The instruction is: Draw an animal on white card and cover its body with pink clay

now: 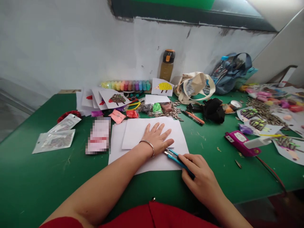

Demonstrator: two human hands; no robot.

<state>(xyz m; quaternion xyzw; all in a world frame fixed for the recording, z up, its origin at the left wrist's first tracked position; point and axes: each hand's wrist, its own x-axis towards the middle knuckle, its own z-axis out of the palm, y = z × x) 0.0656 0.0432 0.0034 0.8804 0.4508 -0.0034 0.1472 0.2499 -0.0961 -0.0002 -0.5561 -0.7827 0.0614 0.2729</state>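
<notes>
My left hand [156, 139] lies flat with its fingers spread on a smaller white sheet of paper [134, 134]. Beneath that sheet is a larger white paper [152, 163] on the green table. In my right hand [199, 172] is a blue utility knife [177, 158], fingers wrapped round its handle. The knife's tip is at the lower edge of the smaller sheet, close below my left fingers and thumb. How far the blade sticks out I cannot tell.
Behind the papers lie sunflower seeds [174, 110], coloured clay packets [156, 108] and hedgehog pictures [116, 98]. A bottle [167, 65] stands by the wall. Plastic packets [55, 141] are at left; a magenta power strip [242, 144] and black cloth [213, 110] are at right.
</notes>
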